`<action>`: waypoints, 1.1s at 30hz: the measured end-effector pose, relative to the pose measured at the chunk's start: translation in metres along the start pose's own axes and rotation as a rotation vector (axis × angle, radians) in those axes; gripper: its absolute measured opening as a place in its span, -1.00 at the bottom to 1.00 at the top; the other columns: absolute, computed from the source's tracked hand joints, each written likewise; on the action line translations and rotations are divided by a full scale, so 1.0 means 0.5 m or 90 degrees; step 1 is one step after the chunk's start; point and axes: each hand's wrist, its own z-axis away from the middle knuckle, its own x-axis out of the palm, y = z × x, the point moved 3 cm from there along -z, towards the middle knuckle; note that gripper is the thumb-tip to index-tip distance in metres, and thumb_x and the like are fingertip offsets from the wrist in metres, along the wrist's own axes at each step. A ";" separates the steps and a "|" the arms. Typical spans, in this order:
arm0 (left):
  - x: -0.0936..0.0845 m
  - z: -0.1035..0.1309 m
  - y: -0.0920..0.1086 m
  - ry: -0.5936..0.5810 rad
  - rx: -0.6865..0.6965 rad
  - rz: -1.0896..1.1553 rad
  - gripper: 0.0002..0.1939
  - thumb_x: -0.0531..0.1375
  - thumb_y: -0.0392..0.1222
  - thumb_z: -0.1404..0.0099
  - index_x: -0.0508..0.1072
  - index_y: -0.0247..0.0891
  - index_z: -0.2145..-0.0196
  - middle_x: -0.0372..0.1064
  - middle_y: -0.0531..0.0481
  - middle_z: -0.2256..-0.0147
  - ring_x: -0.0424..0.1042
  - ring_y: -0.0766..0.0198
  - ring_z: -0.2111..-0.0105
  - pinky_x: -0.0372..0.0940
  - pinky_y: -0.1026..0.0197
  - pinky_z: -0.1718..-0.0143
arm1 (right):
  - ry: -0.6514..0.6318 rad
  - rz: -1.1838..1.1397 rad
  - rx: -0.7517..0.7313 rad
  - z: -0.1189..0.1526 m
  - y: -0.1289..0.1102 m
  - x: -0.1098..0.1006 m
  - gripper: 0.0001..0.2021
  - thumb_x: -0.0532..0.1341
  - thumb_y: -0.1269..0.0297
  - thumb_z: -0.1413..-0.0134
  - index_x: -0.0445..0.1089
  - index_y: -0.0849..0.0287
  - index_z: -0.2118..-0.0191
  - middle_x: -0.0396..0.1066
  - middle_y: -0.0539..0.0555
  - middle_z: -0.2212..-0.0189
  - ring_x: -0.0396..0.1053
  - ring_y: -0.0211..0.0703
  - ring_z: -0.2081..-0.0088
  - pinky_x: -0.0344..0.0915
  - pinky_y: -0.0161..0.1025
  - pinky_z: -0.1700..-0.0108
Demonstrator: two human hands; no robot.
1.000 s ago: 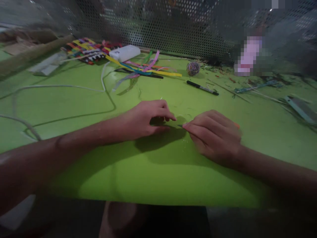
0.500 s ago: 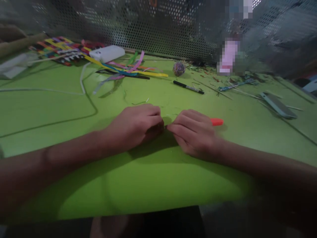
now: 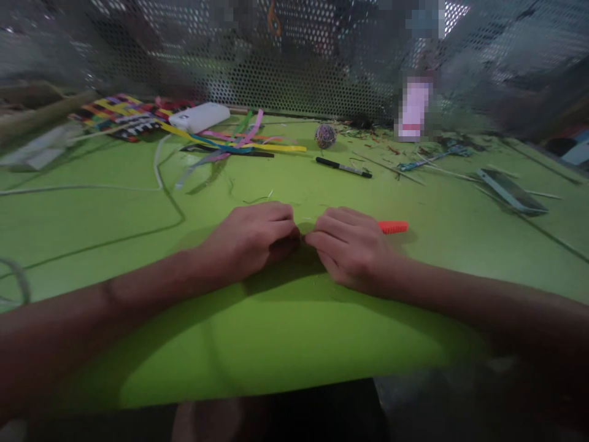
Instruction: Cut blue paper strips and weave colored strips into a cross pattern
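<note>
My left hand (image 3: 257,236) is closed, knuckles up, low over the middle of the green table (image 3: 285,344). Close by on its right, my right hand (image 3: 347,245) is closed too, its fingertips pinched towards the left hand's fingers. Between the two sets of fingertips there is a dark speck of something too small to name; the rest is hidden by the fingers. An orange ridged handle (image 3: 393,228) sticks out from behind my right hand, and I cannot tell whether that hand touches it. Thin loose strands (image 3: 260,197) lie just beyond my left hand.
Farther back are a black pen (image 3: 343,167), a ball of coloured strands (image 3: 324,135), colourful flat strips (image 3: 239,147), a white device (image 3: 200,116) with a cable, and a woven piece (image 3: 119,116). A phone (image 3: 510,191) and thin sticks lie right. A perforated metal panel (image 3: 294,67) borders the back.
The view has shifted slightly, so the table things sit a little lower and mostly further left. Both hands keep their closed pose, fingertips still close together.
</note>
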 end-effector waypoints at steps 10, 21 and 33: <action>-0.004 0.001 0.000 0.038 0.032 -0.006 -0.79 0.14 -0.27 -0.47 0.55 -0.30 0.28 0.48 -0.08 0.33 0.41 0.25 0.36 0.24 0.24 0.36 | -0.005 -0.002 0.012 0.002 0.002 0.005 -0.74 0.09 0.58 -0.30 0.44 0.25 0.37 0.35 0.06 0.47 0.19 -0.18 0.39 0.16 -0.20 0.33; -0.028 0.009 -0.020 0.035 0.040 -0.105 -0.72 0.07 -0.29 -0.52 0.57 -0.31 0.25 0.50 -0.09 0.32 0.43 0.23 0.32 0.27 0.22 0.33 | 0.006 -0.014 0.075 0.013 0.019 0.011 -0.79 0.15 0.62 -0.16 0.47 0.31 0.41 0.36 0.08 0.50 0.19 -0.19 0.42 0.14 -0.21 0.38; -0.035 0.010 -0.131 0.038 -0.080 0.122 -0.78 0.25 -0.16 -0.35 0.49 -0.30 0.43 0.35 -0.07 0.34 0.35 0.21 0.31 0.28 0.21 0.30 | -0.045 -0.046 0.136 0.026 0.038 0.032 -0.83 0.16 0.53 -0.28 0.48 0.28 0.30 0.42 0.11 0.41 0.27 -0.15 0.34 0.21 -0.19 0.28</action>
